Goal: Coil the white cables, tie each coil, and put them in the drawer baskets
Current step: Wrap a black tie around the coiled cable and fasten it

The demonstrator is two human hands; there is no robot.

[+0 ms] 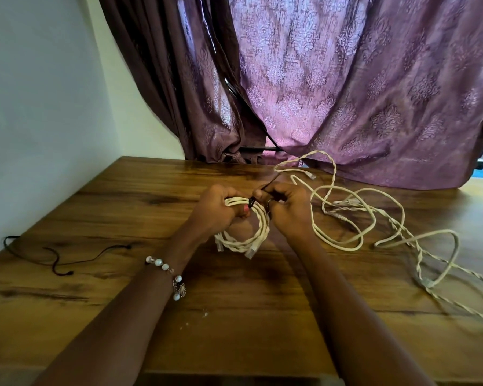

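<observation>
— What have the hands got?

— From my seat I see the left hand (218, 208) curled round the top of a coiled white cable (248, 227), its fingers wrapped over the loops; the right hand (286, 210) sits just beside it, pinching a thin black tie (252, 202) against the coil; one end of the tie pokes up past the right thumb, the rest is buried between the fingers, so I cannot tell whether a knot is made.

— And the coil itself?

— It hangs below both hands, just above the wooden table (123, 302); two plug ends show at its bottom edge; the top part is hidden under the left palm.

— Other cables?

— To the right of the right hand lies a loose tangle of white cables (374, 218), some strands twisted together; I cannot count them; the tangle runs off the right edge of the view; far left of the left hand lies a black cord (56, 260) on the table; beyond the hands hangs a purple curtain (346, 93); a beaded bracelet (168, 277) circles the left wrist.
</observation>
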